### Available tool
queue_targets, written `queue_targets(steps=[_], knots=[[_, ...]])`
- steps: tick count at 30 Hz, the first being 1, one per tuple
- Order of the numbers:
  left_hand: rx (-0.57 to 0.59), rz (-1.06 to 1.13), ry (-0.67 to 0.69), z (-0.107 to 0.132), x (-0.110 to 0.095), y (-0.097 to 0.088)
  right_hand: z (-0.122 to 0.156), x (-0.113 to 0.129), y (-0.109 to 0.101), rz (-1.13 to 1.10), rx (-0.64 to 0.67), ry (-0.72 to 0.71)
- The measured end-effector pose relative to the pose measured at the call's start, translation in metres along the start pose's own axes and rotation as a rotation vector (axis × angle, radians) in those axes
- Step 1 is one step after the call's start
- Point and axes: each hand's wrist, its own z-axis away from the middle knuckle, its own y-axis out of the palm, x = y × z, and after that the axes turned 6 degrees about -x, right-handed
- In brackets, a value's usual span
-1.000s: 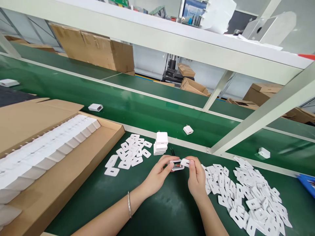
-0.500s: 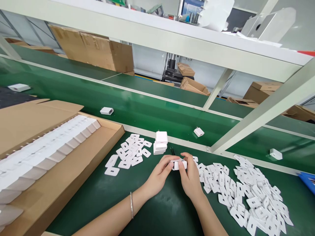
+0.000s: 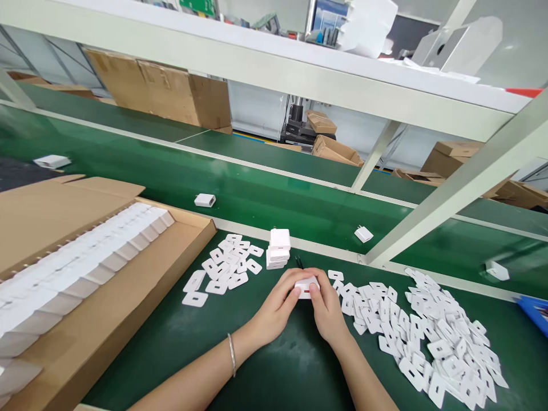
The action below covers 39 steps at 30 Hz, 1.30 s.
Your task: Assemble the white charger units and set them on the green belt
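Between both hands, above the green bench, is a white charger (image 3: 305,288) with a reddish slot in the face toward me. My left hand (image 3: 279,299) grips its left side, fingers closed. The thumb and fingers of my right hand (image 3: 324,302) close on the other side, the thumb on the front face. Fingers hide the back. Just behind my hands lie dark tweezers (image 3: 298,261), partly covered. A small stack of white chargers (image 3: 279,248) stands to their left. Flat white plates with cut-outs lie in a left group (image 3: 226,265) and a larger right heap (image 3: 445,337).
On the left an open cardboard box (image 3: 171,268) holds rows of white pieces (image 3: 85,257). Beyond the pale rail, single chargers (image 3: 205,200) lie spaced along a green belt (image 3: 265,200). A slanted post (image 3: 449,188) rises at right, near a blue tray (image 3: 533,311).
The charger in my hands has turned so its face with the reddish slot shows, and my fingers have drawn closer around it. Chargers on the belt have shifted right.
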Motion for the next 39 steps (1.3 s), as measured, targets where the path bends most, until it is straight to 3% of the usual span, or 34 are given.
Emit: queue_targets(steps=[6, 9, 21, 27, 35, 39], knots=[[0.005, -0.188, 0.006, 0.003, -0.002, -0.003, 0.002, -0.005, 0.0, -0.032, -0.124, -0.085], [0.055, -0.157, 0.049, 0.002, -0.001, -0.005, 0.002, -0.003, -0.001, -0.056, -0.101, -0.108], [0.02, -0.146, 0.106, 0.006, -0.002, -0.004, 0.003, -0.001, -0.001, 0.015, -0.108, -0.223], [-0.012, -0.239, 0.101, 0.002, -0.003, -0.006, 0.001, -0.003, -0.003, -0.035, -0.032, -0.202], [0.019, -0.432, 0.255, -0.008, -0.014, -0.026, 0.004, 0.003, 0.003, -0.081, 0.017, -0.183], [-0.097, -0.399, 0.203, -0.018, -0.02, -0.04, -0.022, 0.024, -0.005, -0.072, 0.072, -0.168]])
